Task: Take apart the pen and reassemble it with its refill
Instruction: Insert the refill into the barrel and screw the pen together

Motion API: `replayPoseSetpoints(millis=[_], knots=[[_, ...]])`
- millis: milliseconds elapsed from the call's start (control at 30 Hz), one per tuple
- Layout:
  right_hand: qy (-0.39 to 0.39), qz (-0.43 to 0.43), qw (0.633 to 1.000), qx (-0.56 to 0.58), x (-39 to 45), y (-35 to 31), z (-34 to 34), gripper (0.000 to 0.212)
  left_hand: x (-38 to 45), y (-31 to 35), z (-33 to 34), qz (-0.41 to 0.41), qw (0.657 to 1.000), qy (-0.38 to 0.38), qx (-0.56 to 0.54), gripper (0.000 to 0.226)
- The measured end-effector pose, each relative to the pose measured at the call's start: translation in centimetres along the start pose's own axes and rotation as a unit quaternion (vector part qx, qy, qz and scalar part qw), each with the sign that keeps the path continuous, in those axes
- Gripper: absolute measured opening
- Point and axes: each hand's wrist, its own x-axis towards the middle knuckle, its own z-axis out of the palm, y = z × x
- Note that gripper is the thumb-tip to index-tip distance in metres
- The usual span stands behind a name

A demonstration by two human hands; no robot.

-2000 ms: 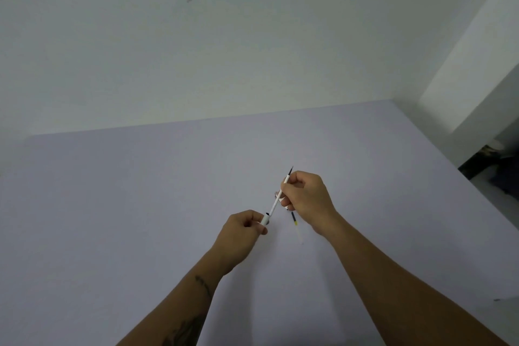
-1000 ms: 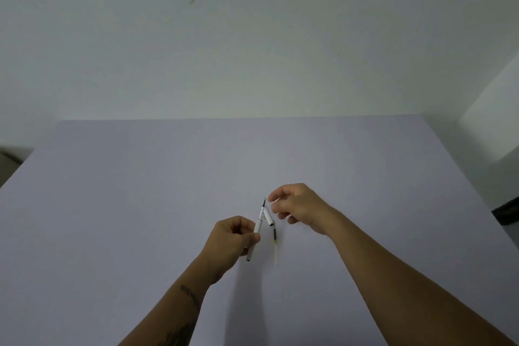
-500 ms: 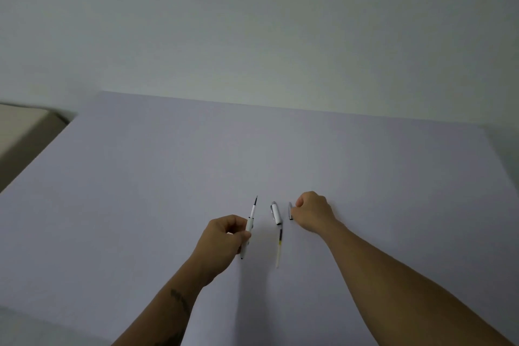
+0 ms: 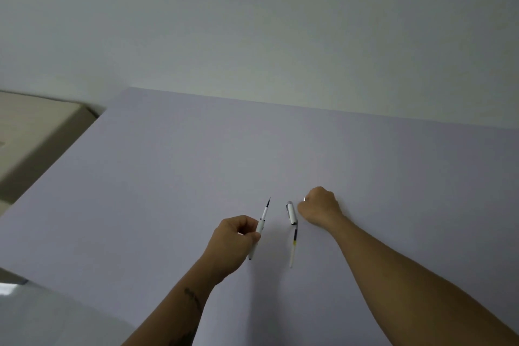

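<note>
My left hand (image 4: 234,237) grips a white pen barrel (image 4: 263,220) tilted up and to the right, with a thin dark tip sticking out of its top. On the pale lilac table (image 4: 196,177) a silver-white pen cap (image 4: 291,213) lies just right of the barrel. A thin loose refill (image 4: 293,247) with a black and yellow section lies directly below the cap. My right hand (image 4: 320,209) rests as a fist on the table right of the cap. A small silvery pen part (image 4: 304,199) peeks out at its fingertips.
A white wall (image 4: 252,36) rises behind the table's far edge. A beige piece of furniture (image 4: 31,135) stands beyond the left edge. A glossy grey surface (image 4: 42,314) shows at the bottom left.
My hands have drawn apart. The cap left my right hand and now lies on the table above the refill. My right hand closed on a small part while the left kept the barrel.
</note>
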Motion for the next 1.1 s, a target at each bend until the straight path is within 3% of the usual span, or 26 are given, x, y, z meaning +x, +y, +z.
replayPoseSetpoints(millis=[100,167,733,1100], knots=[[-0.051,-0.008,0.961,0.273,-1.1,-2.0,-1.2,0.007,0.3,0.1,0.3,-0.003,1.0,-0.001,0.001,0.012],[-0.082,-0.031,0.936,0.341,-2.4,-3.2,-2.1,0.009,0.4,0.2,0.8,-0.007,1.0,-0.003,0.006,0.012],[-0.053,-0.048,0.93,0.361,-4.6,-3.7,-1.9,0.014,0.7,0.7,1.1,-0.002,0.999,-0.019,0.033,0.012],[-0.087,-0.052,0.938,0.331,-4.8,-3.7,-1.7,0.012,0.6,1.0,0.9,0.011,1.0,-0.012,0.025,0.012]])
